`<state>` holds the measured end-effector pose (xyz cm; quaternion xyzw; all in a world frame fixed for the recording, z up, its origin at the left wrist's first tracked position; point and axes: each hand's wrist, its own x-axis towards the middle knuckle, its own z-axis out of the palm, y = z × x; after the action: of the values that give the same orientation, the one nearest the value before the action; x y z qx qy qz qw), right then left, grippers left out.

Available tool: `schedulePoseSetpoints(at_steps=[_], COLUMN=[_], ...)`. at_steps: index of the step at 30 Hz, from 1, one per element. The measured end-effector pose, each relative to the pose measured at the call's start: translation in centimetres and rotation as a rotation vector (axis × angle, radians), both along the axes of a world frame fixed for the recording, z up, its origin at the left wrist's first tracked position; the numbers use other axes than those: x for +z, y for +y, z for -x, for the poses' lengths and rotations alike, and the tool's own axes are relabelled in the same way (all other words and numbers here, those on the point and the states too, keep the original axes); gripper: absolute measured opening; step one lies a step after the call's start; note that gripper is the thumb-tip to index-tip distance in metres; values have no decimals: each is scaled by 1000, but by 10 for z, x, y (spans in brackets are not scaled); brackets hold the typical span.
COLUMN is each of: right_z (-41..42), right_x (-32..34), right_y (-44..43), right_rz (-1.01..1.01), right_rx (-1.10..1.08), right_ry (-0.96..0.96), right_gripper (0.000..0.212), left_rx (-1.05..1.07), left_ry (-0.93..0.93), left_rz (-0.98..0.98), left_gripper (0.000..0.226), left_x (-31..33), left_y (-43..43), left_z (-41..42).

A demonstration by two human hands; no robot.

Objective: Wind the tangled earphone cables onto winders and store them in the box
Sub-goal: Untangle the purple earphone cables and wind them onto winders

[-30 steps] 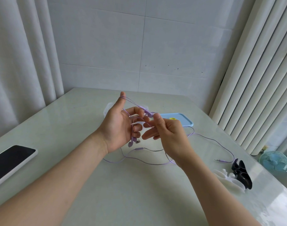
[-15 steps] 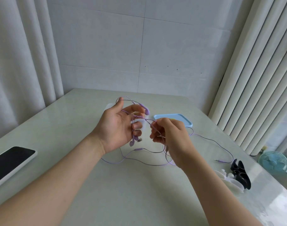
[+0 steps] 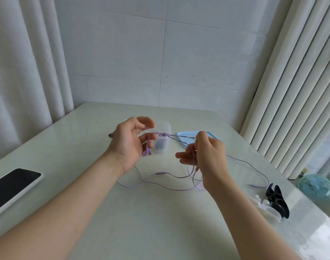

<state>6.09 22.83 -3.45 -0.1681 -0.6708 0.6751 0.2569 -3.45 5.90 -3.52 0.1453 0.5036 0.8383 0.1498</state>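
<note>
In the head view, the purple earphone cable point(image 3: 179, 136) is strung between both hands above the tabletop point(image 3: 123, 212). The left hand point(image 3: 129, 147) has its thumb and fingers point(image 3: 148, 137) curled around one end of the strand, and the earbuds point(image 3: 146, 152) hang just below its palm. The right hand point(image 3: 210, 158) pinches the cable at its raised fingertips, with the lower fingers loosely extended.

The held section looks taut. Its long axis runs from left to right and dips slightly toward the right hand, passing in front of the clear box point(image 3: 163, 145) and the blue lid point(image 3: 186, 136). The rest of the cable droops from both hands into slack loops on the tabletop. These cross one another near the inline remote point(image 3: 160, 173). The free tail sweeps right and curls back, ending at the plug point(image 3: 253, 185), whose metal tip points left.

The step in hand appears to be untangling, before any winding begins. It would be done well by pulling gently, so the crossings below do not tighten into a knot. The right hand should feed the plug end back through each loop while the left anchors the earbuds.

The white winder point(image 3: 267, 211) and black winder point(image 3: 277, 201) lie untouched at the right, near the plug.
</note>
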Motion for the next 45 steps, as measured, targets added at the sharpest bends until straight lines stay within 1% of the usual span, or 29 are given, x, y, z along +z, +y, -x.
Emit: schedulePoseSetpoints(at_steps=[1, 2, 4, 6, 8, 10, 11, 13, 15, 18, 22, 24, 25, 28, 30, 31, 32, 34, 36, 38, 39, 41, 42, 43, 45], right_z=[2, 5, 9, 9, 8, 6, 4, 3, 3, 4, 6, 6, 6, 7, 7, 7, 7, 8, 9, 11, 10, 9, 8, 6, 4], right_x=[-2, -5, -10, -9, -6, -1, 0, 0, -1, -4, -7, -7, -6, -6, -8, -9, -10, -11, -12, -14, -15, -14, -13, -11, -9], right_y=[1, 3, 6, 6, 5, 2, 1, 0, 0, 4, 6, 6, 6, 6, 7, 7, 7, 6, 4, 2, 1, 2, 2, 2, 0], right_rz=[-11, -37, -94, -107, 5, 183, 227, 237, 216, 128, -97, -119, -114, -98, -138, -163, -181, -220, -294, -411, -456, -459, -425, -385, -328], right_rx=[-31, -65, -118, -140, -91, 14, 49, 79, 67, 3, -81, -95, -90, -49, -2, 24, 49, 90, 113, 106, 102, 119, 146, 180, 227], right_ry=[14, 27, 50, 82, 147, 215, 230, 232, 217, 184, 173, 192, 211, 250, 189, 152, 124, 109, 128, 130, 130, 146, 162, 179, 204], right_gripper=[35, 36, 41, 52, 59, 51, 49, 46, 43, 41, 42, 40, 39, 36, 34, 33, 33, 33, 35, 35, 34, 34, 35, 35, 34], left_rx=[46, 107, 210, 267, 301, 304, 297, 257, 225, 225, 223, 276, 318, 544, 674, 689, 665, 530, 328, 107, 15, -87, -106, -122, -164], left_ry=[82, 201, 438, 559, 630, 617, 606, 621, 627, 662, 665, 688, 679, 539, 378, 302, 248, 194, 154, 113, 109, 156, 187, 211, 214], left_rz=[113, 248, 466, 533, 550, 546, 556, 604, 633, 646, 715, 757, 765, 719, 654, 615, 572, 483, 361, 210, 161, 153, 176, 196, 218], left_gripper=[20, 19, 26, 30, 23, 21, 24, 31, 32, 25, 47, 54, 53, 40, 32, 32, 34, 40, 44, 44, 44, 47, 45, 38, 13], left_x=[0, -1, -7, -10, -12, -14, -15, -16, -18, -16, -18, -21, -23, -27, -24, -20, -17, -12, -8, -6, -6, -6, -7, -7, -7], left_y=[-1, -2, -2, -1, -1, -1, -1, -2, -2, -1, -1, 0, 0, -1, -5, -6, -5, -3, -1, 0, 0, 0, 1, 1, 1], left_z=[0, 1, 2, 2, 2, 5, 6, 7, 5, 4, 7, 10, 12, 21, 21, 20, 19, 17, 13, 7, 3, -3, -4, -4, -6])
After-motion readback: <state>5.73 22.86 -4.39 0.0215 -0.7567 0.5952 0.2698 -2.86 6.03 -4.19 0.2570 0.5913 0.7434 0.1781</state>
